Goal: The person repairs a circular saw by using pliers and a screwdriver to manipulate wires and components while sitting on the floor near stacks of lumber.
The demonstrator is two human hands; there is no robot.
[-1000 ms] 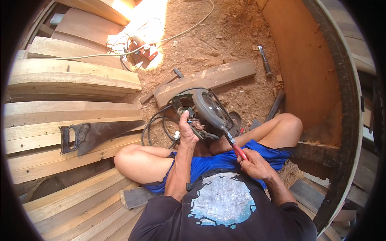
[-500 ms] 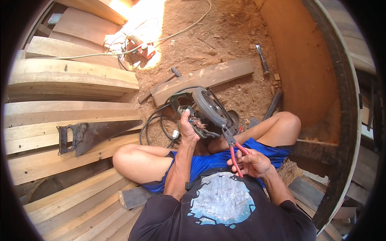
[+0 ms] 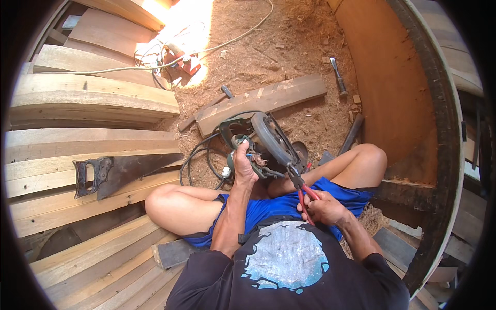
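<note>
My left hand (image 3: 244,168) grips a dark green power tool (image 3: 226,135) at its opened body, where loose wires and reddish copper show beside my fingers. The tool looks like a circular saw, with a large round grey guard (image 3: 272,139) on its right side. In my right hand (image 3: 326,207) is a pair of pliers (image 3: 297,181) with red handles. Their jaws meet the lower edge of the guard or something just at it; what they bite on is too small to make out. The tool rests between my crossed legs, its black cord (image 3: 194,157) looping to the left.
A handsaw (image 3: 121,174) lies on the stacked planks (image 3: 93,101) at the left. Ahead are a thick board (image 3: 268,101), a hammer (image 3: 214,106) and a chisel (image 3: 338,77) on sawdust. A red tool (image 3: 190,64) sits in sunlight beside a pale cord (image 3: 232,40). A curved wooden wall (image 3: 395,93) stands at the right.
The guard has tilted slightly to the right. The pliers' handles have come closer together as my right fingers closed round them, and the pliers' jaws have moved slightly right and down.
</note>
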